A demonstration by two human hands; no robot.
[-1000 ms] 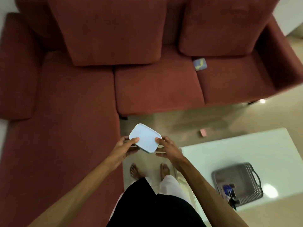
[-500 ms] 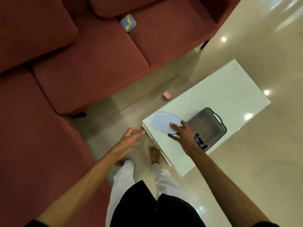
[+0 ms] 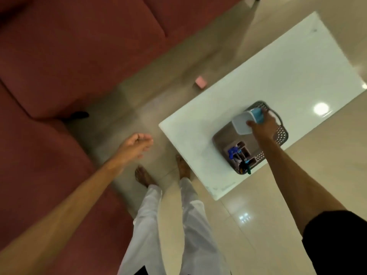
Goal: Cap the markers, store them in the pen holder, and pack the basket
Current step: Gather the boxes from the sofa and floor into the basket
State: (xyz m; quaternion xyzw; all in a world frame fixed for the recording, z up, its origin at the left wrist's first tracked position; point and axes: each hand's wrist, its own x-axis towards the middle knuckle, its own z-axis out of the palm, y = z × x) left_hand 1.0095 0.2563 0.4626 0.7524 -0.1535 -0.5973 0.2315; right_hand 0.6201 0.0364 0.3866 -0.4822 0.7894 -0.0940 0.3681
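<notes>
A grey perforated basket stands near the front edge of the white table. My right hand grips a pale blue box and holds it over the basket's middle. In the basket's near end stands a pen holder with blue, black and green markers. My left hand hangs over the floor to the left of the table, fingers loosely curled, holding nothing.
A red sofa fills the left and top. A small pink block lies on the tiled floor beside the table's left edge. My bare feet stand between sofa and table.
My left hand let go of the pale blue box. My right hand carried it from in front of the sofa to above the basket, and my view turned toward the table.
</notes>
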